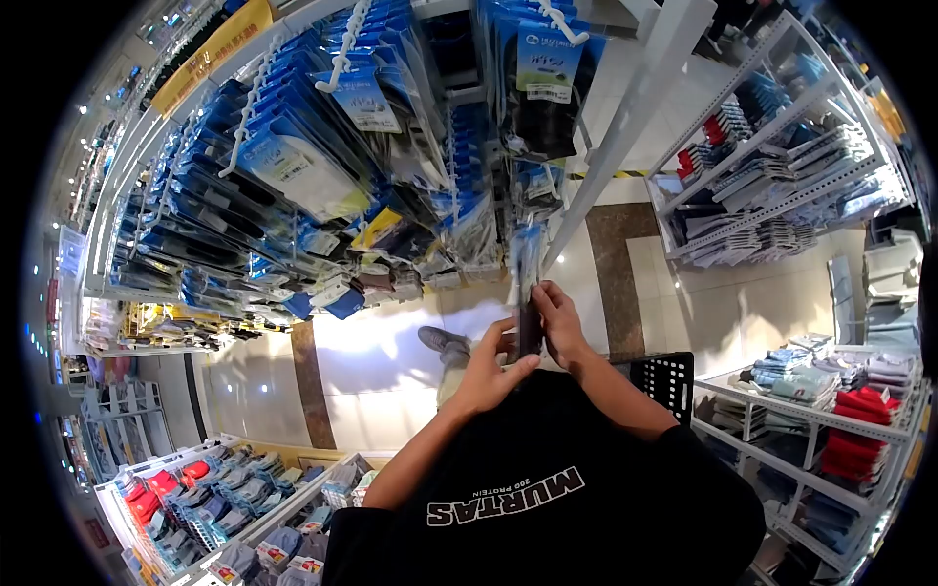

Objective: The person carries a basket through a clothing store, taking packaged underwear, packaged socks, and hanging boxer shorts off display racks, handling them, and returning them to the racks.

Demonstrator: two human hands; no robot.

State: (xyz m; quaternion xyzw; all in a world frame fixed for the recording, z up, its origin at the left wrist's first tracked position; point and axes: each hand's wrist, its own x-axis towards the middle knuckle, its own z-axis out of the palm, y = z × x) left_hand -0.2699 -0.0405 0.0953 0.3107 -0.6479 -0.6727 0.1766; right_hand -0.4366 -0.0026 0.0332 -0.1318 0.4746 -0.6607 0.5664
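My left hand (pixel 491 368) and my right hand (pixel 561 322) hold a dark packaged item (pixel 529 317) between them, in front of my chest. The item stands edge-on, with a clear and blue upper end. My left fingers curl around its lower left side, while my right fingers press on its right side. Just beyond it, blue-topped packets (pixel 542 83) hang from a white hook (pixel 569 23). More hanging packets (pixel 303 176) fill the rack to the left.
A white post (pixel 620 122) rises right of the hanging packets. Shelves of folded goods (pixel 772 166) stand at the right, with red stacks (pixel 860 430) lower down. A black perforated basket (pixel 674 386) is beside my right forearm. Bins of packets (pixel 215 498) are lower left.
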